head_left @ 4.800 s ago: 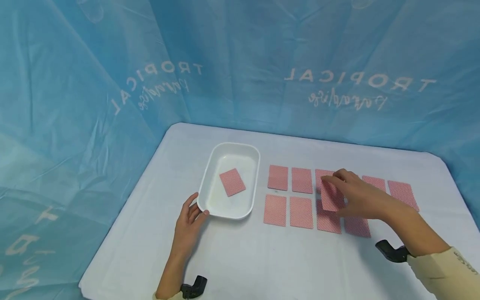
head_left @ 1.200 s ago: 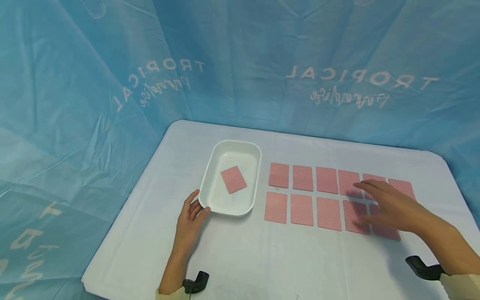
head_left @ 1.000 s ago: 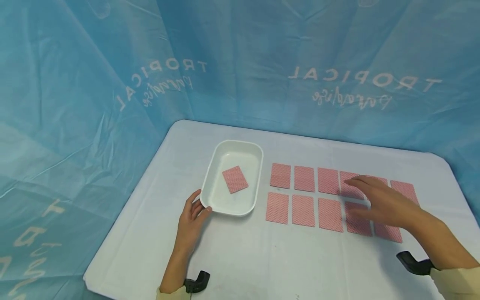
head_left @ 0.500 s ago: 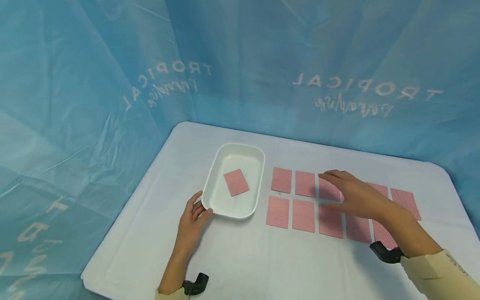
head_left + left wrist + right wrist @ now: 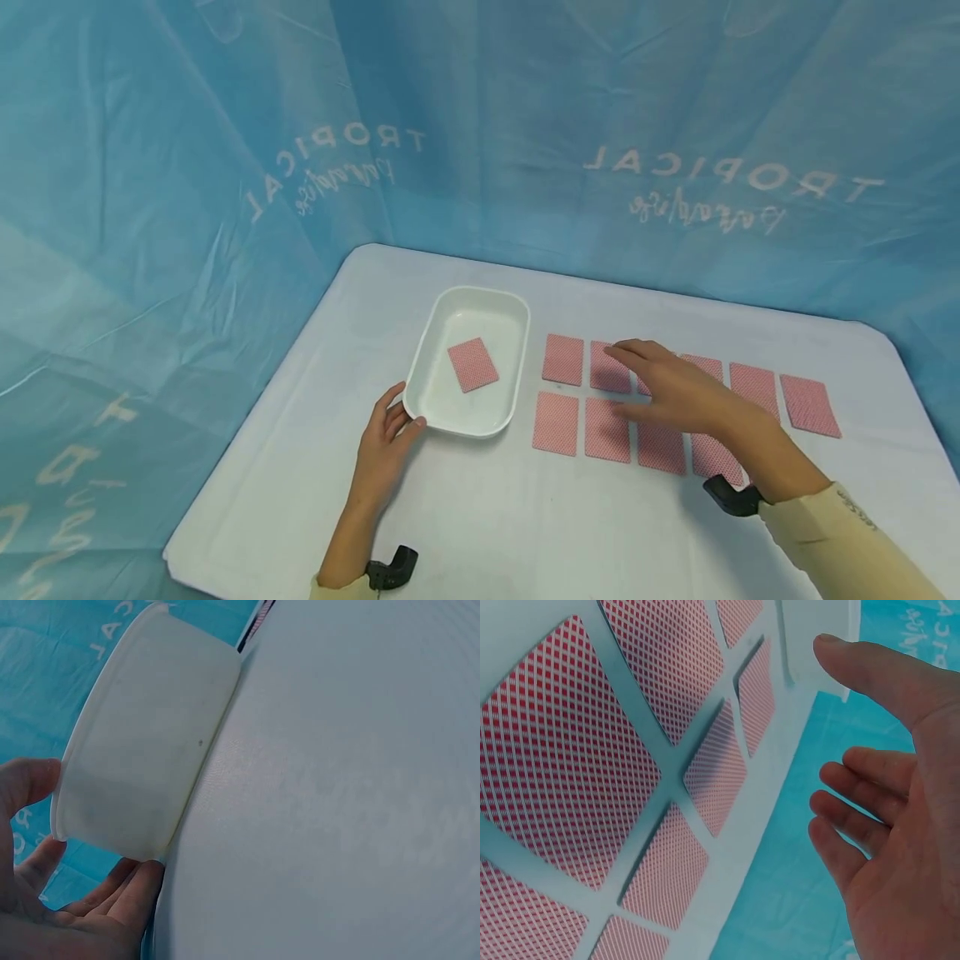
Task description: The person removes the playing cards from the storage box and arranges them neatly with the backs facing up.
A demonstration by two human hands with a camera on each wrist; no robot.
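At its near left corner, a white plastic tray [image 5: 480, 423] is held by my left hand [image 5: 381, 450]. In the left wrist view, the thumb [image 5: 30, 782] lies on the tray's rim and fingertips touch its lower edge. One red-patterned playing card [image 5: 473, 365] lies face down, askew, inside the tray. My right hand [image 5: 671, 387] hovers over two rows of face-down playing cards [image 5: 555, 423], holding nothing. The right wrist view shows its fingers loosely bent and the thumb [image 5: 866, 671] apart from them. The hand and forearm hide parts of several cards.
A white cloth covers the table [image 5: 480, 508]. Blue printed curtains [image 5: 525, 167] hang behind it and along its left side. Black wrist cameras [image 5: 392, 568] sit on both forearms. The rightmost card [image 5: 810, 406] of the far row lies near the right side.
Earlier my right hand held a card above the rows; now it is empty. A card has appeared at the near row's right end. The hand then moved left; my left hand stayed on the tray.
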